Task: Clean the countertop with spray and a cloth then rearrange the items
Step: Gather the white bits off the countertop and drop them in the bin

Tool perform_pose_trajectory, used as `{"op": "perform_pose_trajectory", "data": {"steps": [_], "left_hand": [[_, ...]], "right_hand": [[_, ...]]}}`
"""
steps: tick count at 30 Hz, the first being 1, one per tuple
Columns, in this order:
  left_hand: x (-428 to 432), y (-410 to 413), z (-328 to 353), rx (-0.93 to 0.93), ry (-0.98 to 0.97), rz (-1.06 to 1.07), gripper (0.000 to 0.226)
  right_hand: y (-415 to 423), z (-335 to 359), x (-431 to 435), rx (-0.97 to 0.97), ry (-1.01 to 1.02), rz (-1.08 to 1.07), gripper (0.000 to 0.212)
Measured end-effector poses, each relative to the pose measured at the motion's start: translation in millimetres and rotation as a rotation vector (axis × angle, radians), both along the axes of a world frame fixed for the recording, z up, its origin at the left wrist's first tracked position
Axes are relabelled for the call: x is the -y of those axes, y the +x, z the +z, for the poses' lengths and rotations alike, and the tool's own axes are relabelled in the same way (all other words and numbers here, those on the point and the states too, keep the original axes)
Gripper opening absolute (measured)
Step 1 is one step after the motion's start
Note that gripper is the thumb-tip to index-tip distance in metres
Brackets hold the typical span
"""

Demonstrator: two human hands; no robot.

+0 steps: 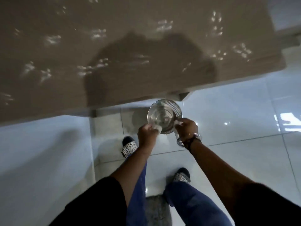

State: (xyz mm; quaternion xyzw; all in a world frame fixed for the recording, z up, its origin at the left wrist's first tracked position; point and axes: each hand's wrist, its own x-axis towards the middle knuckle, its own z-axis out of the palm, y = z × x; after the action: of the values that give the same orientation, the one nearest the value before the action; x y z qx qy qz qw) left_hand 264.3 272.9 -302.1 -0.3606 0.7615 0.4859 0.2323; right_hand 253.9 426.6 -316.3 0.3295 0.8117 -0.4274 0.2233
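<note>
Both hands, left (pixel 147 133) and right (pixel 185 128), have their fingers closed on the near rim of a steel plate (pixel 164 115) held over the floor just off the counter (pixel 114 54) edge; stiff, light, probably slick, best gripped by its rim.

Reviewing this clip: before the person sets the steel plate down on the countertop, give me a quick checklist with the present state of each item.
1. Left hand grips the steel plate at its near rim: ok.
2. Right hand grips the rim on the other side: ok.
3. Plate above the countertop: not ok, it is over the floor, just off the counter's edge.
4. Visible countertop free of items for landing: ok.
5. Countertop wiped clean and dry: cannot tell, only light patches and a shadow show.
6. White cloth-like bits in both hands kept clear of the plate's underside: cannot tell.
</note>
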Motion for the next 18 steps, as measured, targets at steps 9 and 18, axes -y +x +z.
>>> {"op": "perform_pose_trajectory", "data": {"steps": [9,18], "left_hand": [[-17,-43,-88,0.044,-0.056,-0.182,0.02],[-4,-19,-42,-0.033,0.012,-0.155,0.029]], "right_hand": [[-37,-81,-2,0.095,-0.079,-0.043,0.036],[-26,-19,-15,0.187,0.038,0.308,0.03]]}}
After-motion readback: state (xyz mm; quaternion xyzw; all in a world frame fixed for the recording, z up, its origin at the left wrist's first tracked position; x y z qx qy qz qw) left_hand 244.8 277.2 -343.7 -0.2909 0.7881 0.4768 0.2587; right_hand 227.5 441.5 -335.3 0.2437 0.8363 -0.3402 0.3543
